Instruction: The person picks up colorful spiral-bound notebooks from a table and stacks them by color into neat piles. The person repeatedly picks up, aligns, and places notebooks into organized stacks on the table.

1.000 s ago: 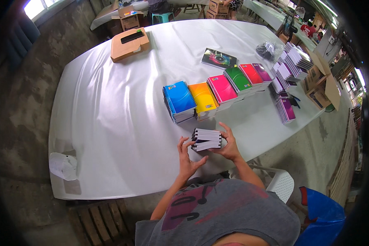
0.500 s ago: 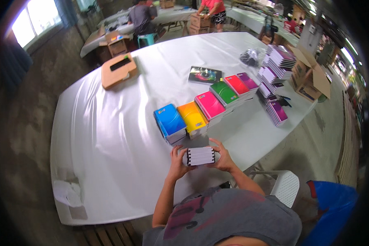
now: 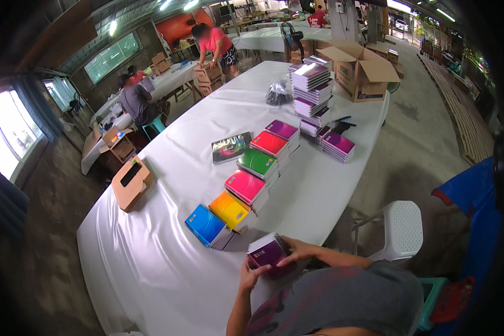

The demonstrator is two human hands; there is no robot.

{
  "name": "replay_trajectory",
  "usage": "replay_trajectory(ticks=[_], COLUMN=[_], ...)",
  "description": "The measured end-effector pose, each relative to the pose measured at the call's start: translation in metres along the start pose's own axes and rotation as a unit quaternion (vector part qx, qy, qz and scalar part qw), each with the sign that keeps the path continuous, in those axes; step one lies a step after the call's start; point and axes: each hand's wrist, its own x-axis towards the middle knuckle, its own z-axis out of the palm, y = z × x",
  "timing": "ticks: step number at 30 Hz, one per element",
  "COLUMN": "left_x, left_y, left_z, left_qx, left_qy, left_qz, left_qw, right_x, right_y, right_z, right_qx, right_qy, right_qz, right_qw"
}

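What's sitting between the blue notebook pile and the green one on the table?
Between the blue pile and the green pile lie an orange pile and a pink pile, seen in the head view.

The purple notebook stack (image 3: 267, 253) hides both palms; its lower notebooks' covers stay unseen.

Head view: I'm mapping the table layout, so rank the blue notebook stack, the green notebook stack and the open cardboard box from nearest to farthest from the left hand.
From the left hand:
1. Blue notebook stack, just ahead.
2. Green notebook stack, mid-row.
3. Open cardboard box, far end.
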Motion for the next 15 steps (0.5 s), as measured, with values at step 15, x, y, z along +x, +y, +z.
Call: replay_trajectory(ticks=[15], left_x=[0.04], left_y=[-0.024], left_z=[0.097], left_qx=[-0.002], left_qy=[0.145], left_qz=[-0.106], left_qw=[0.984], right_x=[-0.045], right_y=[-0.027], right_z=[-0.22], right_qx=[0.344], right_qy=[0.457], right_qz=[-0.056], right_qw=[0.818])
